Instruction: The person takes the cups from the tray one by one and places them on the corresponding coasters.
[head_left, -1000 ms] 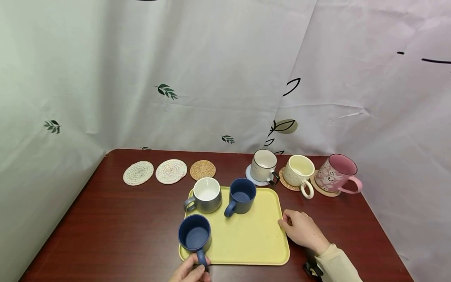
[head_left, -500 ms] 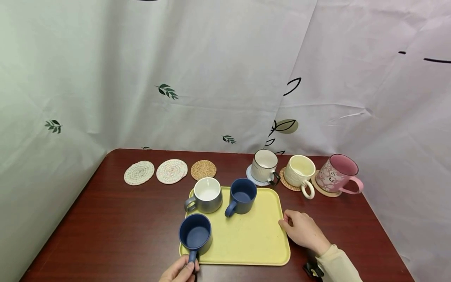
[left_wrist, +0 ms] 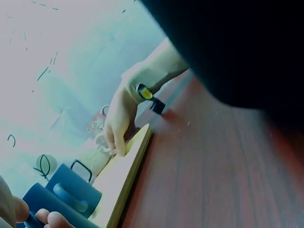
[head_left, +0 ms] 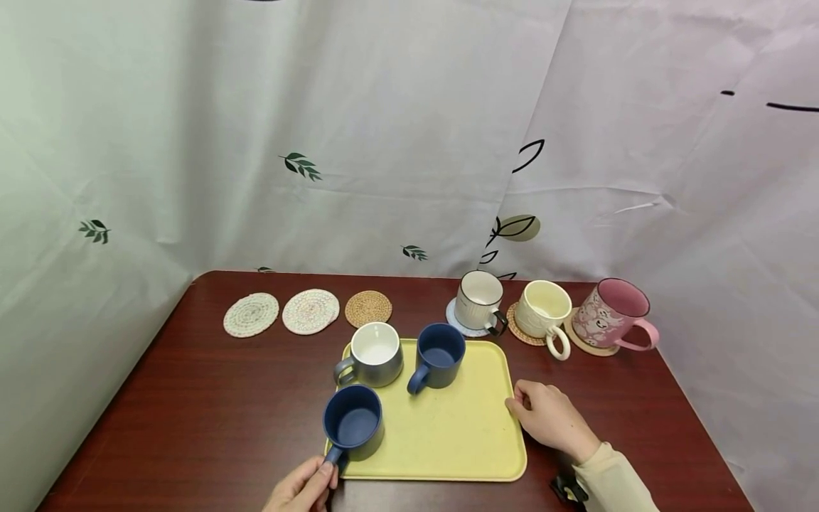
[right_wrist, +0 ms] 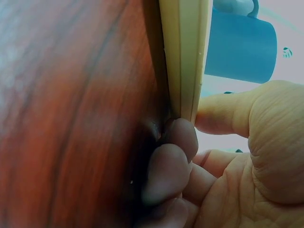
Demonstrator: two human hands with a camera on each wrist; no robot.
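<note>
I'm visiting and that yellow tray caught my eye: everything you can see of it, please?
The yellow tray is rectangular, with rounded corners and a low rim, and looks like plastic. It lies on the dark table. A grey mug and a blue mug stand upright toward its far side. The left hand holds a second blue mug by its handle over the near left corner; whether it rests there is unclear. The right hand pinches the right edge.

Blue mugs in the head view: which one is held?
The nearer blue mug, at the near left corner of the yellow tray: the left hand pinches its handle. No hand touches the other blue mug, farther back beside the grey mug.
</note>
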